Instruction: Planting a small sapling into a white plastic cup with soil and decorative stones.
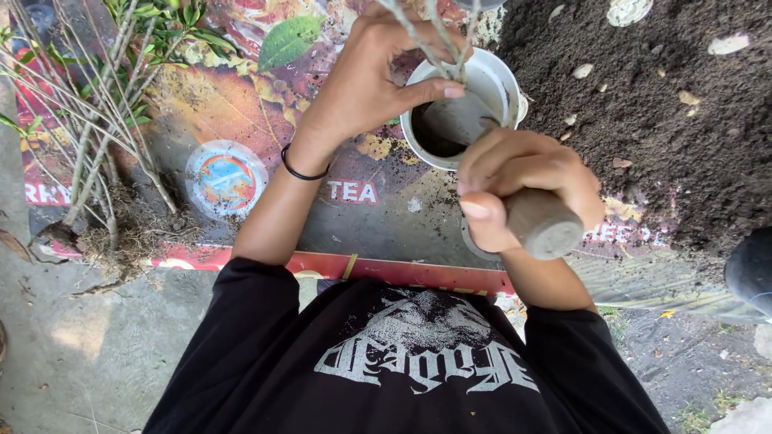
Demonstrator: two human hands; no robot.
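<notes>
My left hand [366, 80] pinches thin plant stems [438, 44] upright over a white cup [498, 80], with a black band on its wrist. Dark soil partly fills the cup. My right hand [523, 181] grips the thick grey handle of a trowel [543, 225]; its blade [458, 120] dips into the cup beside the stems. The cup stands on a colourful printed mat [241, 96] at the edge of a dark soil heap [643, 120].
A bundle of uprooted seedlings [104, 120] with roots and green leaves lies on the mat at left. A round lid [226, 178] lies near them. Stones dot the soil heap. A dark rounded object [752, 269] shows at the right edge. Concrete floor lies below.
</notes>
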